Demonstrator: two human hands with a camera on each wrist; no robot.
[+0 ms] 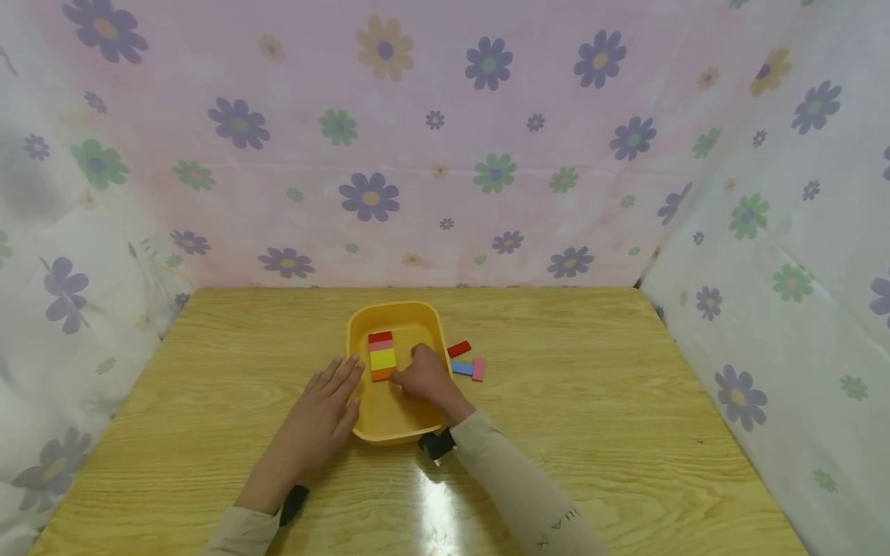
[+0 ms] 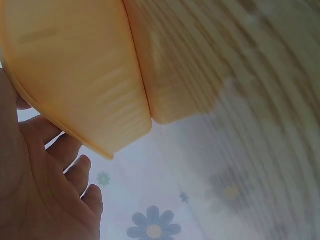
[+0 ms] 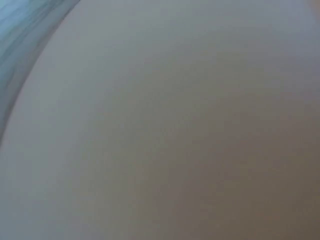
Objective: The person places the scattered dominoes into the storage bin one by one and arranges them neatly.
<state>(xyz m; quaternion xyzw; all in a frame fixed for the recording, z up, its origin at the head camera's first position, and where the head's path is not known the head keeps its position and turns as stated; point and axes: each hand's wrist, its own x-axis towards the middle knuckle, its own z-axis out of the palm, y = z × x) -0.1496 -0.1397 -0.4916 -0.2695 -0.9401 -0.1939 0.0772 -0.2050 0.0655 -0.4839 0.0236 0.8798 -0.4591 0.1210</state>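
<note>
A yellow plastic tray (image 1: 396,310) stands on the table in the head view. Inside, on its left, flat blocks lie edge to edge in a column: a red block (image 1: 380,337), a pink block (image 1: 381,345), a yellow block (image 1: 382,359) and an orange block (image 1: 382,375). My right hand (image 1: 426,380) reaches in over the near right side, fingers curled, its fingertips at the right end of the orange block; the back of the hand hides part of the grip. Fairly straight fingers of my left hand (image 1: 327,409) rest against the tray's left rim.
Just right of the tray, on the wooden table (image 1: 591,401), lie a red block (image 1: 460,349), a blue block (image 1: 462,368) and a pink block (image 1: 478,369). Flowered cloth (image 1: 431,154) hangs behind and at both sides. The right wrist view is blurred and filled by a close surface.
</note>
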